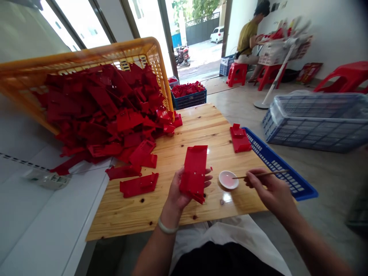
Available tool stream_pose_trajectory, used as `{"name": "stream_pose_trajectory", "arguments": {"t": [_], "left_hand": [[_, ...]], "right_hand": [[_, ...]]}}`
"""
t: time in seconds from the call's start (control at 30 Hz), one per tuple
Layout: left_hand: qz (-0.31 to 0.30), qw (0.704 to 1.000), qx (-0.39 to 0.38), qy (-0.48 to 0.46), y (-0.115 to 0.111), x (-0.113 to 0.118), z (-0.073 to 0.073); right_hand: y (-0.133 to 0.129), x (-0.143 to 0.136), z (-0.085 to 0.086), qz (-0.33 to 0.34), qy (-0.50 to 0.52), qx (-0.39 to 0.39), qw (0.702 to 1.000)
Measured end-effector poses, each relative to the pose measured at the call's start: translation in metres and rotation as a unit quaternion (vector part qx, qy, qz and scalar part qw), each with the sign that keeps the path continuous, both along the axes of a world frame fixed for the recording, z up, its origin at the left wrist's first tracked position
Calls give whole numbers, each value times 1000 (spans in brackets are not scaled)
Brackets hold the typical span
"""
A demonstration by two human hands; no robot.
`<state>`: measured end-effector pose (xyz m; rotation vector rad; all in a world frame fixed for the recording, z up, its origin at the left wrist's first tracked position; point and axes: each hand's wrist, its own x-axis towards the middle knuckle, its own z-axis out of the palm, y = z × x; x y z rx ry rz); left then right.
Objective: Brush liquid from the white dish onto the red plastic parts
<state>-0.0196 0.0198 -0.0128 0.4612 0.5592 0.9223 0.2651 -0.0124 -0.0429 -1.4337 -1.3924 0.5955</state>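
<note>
My left hand [178,188] is closed around a flat red plastic part [196,166], holding it tilted above the wooden table [201,126]. Small holes dot the part's lower half. Between thumb and fingers my right hand [268,188] grips a thin wooden stick [263,174]. The stick's tip reaches into a small white dish [229,185] of pale pink liquid; whether it is a brush cannot be made out. Another red plastic part [240,138] lies at the table's right edge. Two more loose pieces, including a long red panel [139,185], rest to the left of my left hand.
A tipped yellow basket [161,76] spills a heap of red parts [109,111] onto the table's left. A blue basket [276,165] adjoins the right edge. Beyond are grey-blue crates [310,126], a white fan [283,73] and a seated person [247,36].
</note>
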Motion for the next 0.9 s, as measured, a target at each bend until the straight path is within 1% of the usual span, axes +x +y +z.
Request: {"name": "stream_pose_trajectory", "arguments": {"t": [0.07, 0.1, 0.17, 0.2, 0.27, 0.33, 0.43, 0.57, 0.67, 0.8, 0.9], "left_hand": [[-16, 1000, 17, 2, -6, 3, 8], [-12, 999, 29, 18, -9, 5, 11], [18, 995, 64, 71, -16, 8, 18], [39, 991, 84, 100, -19, 9, 21], [79, 979, 119, 144, -26, 11, 26], [100, 971, 140, 167, -31, 12, 31], [121, 963, 150, 188, -36, 12, 34], [123, 958, 159, 202, -36, 10, 33], [125, 956, 164, 207, -36, 10, 32], [128, 957, 170, 199, -37, 11, 34], [124, 961, 173, 176, -37, 10, 34]], "right_hand": [[-8, -8, 15, -1, 65, 22, 998], [-12, -13, 25, 2, 100, 38, 994], [-19, -24, 44, 17, 135, 72, 988], [-22, -30, 53, 28, 127, 91, 987], [-25, -42, 68, 66, 80, 128, 986], [-24, -51, 76, 119, 26, 163, 979], [-20, -61, 78, 179, -9, 188, 966], [-17, -70, 76, 210, -13, 184, 960], [-17, -74, 78, 210, -32, 193, 958], [-16, -75, 80, 194, -67, 204, 957], [-15, -74, 79, 187, -51, 199, 961]]}}
